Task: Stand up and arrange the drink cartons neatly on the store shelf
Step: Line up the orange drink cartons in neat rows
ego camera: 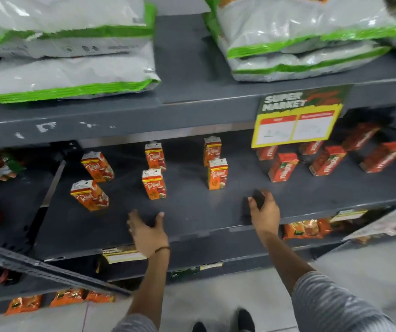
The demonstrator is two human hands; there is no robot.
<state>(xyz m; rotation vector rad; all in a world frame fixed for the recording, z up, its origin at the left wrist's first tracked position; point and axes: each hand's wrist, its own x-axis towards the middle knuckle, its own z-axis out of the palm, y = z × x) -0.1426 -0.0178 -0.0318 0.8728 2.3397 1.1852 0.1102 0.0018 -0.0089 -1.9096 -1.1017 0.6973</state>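
Observation:
Several small orange drink cartons stand upright in pairs on the dark grey middle shelf: one pair at the left, one in the middle, one to the right. Several red cartons stand further right. My left hand hovers over the shelf's front edge with fingers spread, holding nothing, below the middle pair. My right hand rests on the shelf front, below the right pair, with its fingers curled around a small dark object. Neither hand touches a carton.
Large white and green bags lie on the upper shelf. A yellow supermarket price sign hangs from that shelf's edge over the red cartons. Orange packets fill the lower shelves. A slanted perforated metal bar crosses the lower left.

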